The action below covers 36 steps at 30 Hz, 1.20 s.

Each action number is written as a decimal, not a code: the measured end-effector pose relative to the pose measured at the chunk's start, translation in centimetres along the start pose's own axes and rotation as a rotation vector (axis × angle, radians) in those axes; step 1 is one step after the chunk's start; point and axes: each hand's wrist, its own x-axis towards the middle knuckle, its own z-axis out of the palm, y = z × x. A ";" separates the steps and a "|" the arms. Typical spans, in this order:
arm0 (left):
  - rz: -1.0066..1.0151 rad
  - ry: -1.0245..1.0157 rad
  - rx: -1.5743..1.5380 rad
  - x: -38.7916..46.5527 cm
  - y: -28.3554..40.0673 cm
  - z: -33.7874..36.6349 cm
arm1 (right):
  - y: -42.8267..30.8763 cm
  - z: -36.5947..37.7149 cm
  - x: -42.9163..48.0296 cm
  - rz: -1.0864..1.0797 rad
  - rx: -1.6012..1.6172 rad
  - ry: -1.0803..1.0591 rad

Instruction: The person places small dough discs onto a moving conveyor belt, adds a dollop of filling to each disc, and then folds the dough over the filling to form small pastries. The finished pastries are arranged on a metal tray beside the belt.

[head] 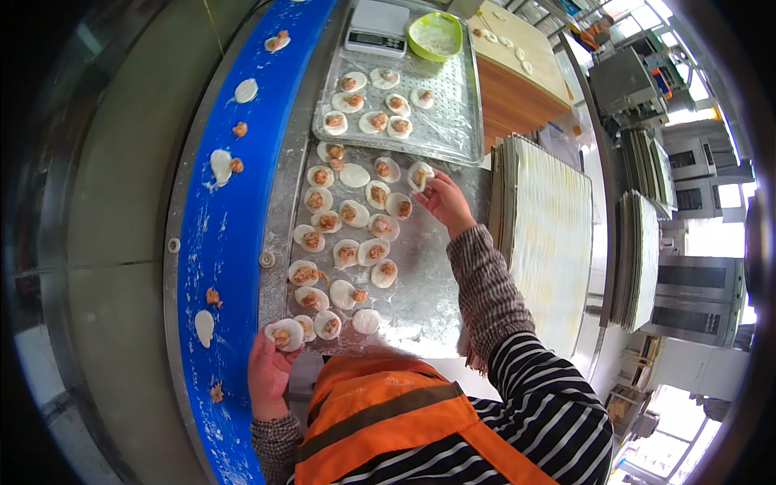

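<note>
A round white dough wrapper with meat filling rests in my left hand, over the near left corner of the metal worktable. My right hand pinches another filled wrapper, its edge partly raised, just below the plastic-covered tray. Between my hands lie rows of open wrappers, most topped with filling, such as one filled wrapper. A bare wrapper sits near the front edge. On one wrapper the filling has slid to its rim.
A blue conveyor belt dusted with flour runs along the left, carrying scattered wrappers and filling lumps. The perforated tray bears filled wrappers, a digital scale and a green bowl of flour. Stacked boards stand at right. A person is far off.
</note>
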 end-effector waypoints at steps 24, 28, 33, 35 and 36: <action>0.628 -0.381 1.082 20.0 -8.0 24.0 | -3.2 -5.1 -4.4 -0.175 -0.960 0.244; 0.507 -0.147 1.060 18.2 0.7 17.6 | -5.4 -3.0 -2.5 -0.213 -0.701 0.142; 0.554 0.597 1.367 18.6 12.7 3.8 | -6.4 8.3 2.2 -0.551 -0.947 -0.098; 0.570 0.642 1.462 18.7 15.0 0.2 | -6.0 15.1 4.6 -0.906 -0.913 -0.317; 0.616 0.626 1.461 18.9 15.5 -1.1 | -5.4 18.3 5.7 -0.831 -0.996 -0.309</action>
